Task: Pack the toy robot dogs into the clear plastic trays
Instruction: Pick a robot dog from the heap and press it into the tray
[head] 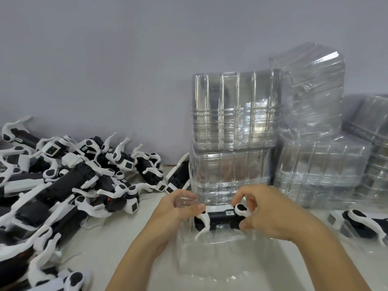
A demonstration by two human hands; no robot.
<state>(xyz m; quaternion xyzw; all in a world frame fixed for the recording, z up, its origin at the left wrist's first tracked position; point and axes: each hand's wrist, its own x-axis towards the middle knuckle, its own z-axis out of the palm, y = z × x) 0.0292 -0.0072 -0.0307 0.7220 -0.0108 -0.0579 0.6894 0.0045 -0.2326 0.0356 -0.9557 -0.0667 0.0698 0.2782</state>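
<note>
One head-worn wide-angle view looks forward and down, close over the near tabletop (109,244); it faces the far wall (126,59), with straight edges bowing toward the frame's sides.

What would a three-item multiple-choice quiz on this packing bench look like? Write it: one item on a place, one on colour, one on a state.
1. Where does the pile of loose toy dogs lie?
A. left of the hands
B. on the tray stacks
C. right of the hands

2. What colours are the toy dogs?
A. red and grey
B. black and white
C. all blue

3. What is the right hand doing?
A. resting flat
B. hanging idle
C. gripping a toy dog

Answers: 1 A, the heap fills the left side. 2 B, black bodies with white legs. 3 C, its fingers curl round the dog over a clear tray.
</note>
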